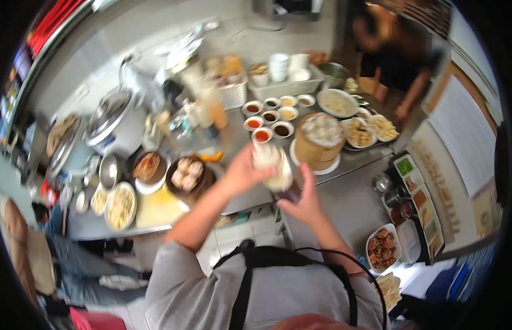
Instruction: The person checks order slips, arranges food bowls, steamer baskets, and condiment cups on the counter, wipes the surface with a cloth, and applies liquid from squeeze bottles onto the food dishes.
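Note:
In front of my chest, my left hand (pixel 246 171) is closed on a small white container (pixel 265 158), perhaps a cup or a stack of small dishes; blur hides its exact kind. Pale contents or a second white piece show at its right side, with something dark below. My right hand (pixel 305 199) is beside it on the right, thumb and fingers spread apart. Just beyond my hands stand several small sauce dishes (pixel 282 130) with red, dark and yellow sauces. A bamboo steamer (pixel 321 154) of white dumplings (pixel 320 130) sits to the right on a white plate.
To the left are a steamer of dumplings (pixel 185 175), a plate of noodles (pixel 120 206) and a large cooker (pixel 114 122). On the right are a bowl of browned pieces (pixel 383 248) and a topping tray (pixel 418 192). People stand at far left and back right.

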A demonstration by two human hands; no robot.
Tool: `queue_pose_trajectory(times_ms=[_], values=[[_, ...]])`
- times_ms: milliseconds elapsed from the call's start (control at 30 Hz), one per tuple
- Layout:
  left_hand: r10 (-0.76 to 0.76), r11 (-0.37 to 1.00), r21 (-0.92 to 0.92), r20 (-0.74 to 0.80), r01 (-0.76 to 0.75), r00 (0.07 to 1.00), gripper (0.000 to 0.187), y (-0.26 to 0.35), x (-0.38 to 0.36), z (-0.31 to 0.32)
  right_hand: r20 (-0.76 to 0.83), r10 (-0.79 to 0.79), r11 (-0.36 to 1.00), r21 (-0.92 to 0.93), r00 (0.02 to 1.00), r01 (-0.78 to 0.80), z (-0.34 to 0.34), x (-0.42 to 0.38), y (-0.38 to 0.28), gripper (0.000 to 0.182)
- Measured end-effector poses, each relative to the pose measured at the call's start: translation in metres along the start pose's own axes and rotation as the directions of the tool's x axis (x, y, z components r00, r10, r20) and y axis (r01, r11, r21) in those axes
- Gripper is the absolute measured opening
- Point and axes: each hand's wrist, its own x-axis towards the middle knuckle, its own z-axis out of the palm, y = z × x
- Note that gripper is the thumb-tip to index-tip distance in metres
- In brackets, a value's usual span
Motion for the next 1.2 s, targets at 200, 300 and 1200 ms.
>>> queue_pose_trajectory(times_ms=[200, 300, 1200], values=[[0.219, 0.948, 0.31, -0.461, -0.075, 0.86, 0.048, 0.092, -0.003, -0.167, -0.079, 0.363, 0.899, 0.294, 0.929, -0.326, 0.0, -0.011, 0.027, 0.073], [0.358, 0.88, 0.461, -0.485, -0.114, 0.798, 0.051, 0.095, -0.001, -0.241, -0.126, 0.456, 0.848, 0.363, 0.881, -0.387, 0.008, -0.024, 0.043, 0.063], [-0.318, 0.626, 0.215, -0.807, 0.75, 0.497, 0.08, -0.129, 0.021, -0.475, -0.698, 0.713, -0.428, -0.507, 0.065, -0.748, -0.046, -0.181, -0.025, 0.042]])
